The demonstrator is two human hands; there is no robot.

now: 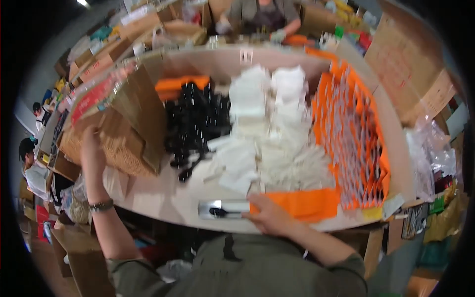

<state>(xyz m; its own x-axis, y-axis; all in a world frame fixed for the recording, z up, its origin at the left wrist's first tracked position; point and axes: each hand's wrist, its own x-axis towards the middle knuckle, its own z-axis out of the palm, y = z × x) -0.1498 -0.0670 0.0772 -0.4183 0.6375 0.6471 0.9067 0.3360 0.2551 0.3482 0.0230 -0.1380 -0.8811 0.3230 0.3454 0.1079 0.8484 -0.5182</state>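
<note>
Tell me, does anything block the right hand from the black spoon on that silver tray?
Nothing visible does. The right hand is at the right end of the tray, and the spoon lies just left of its fingers.

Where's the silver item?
Head view, lower centre: the silver item is at the table's near edge, just left of the right hand.

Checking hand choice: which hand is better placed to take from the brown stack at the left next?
Probably the left hand: it appears over the brown stack, while the right hand is at the flat silver item.
</note>
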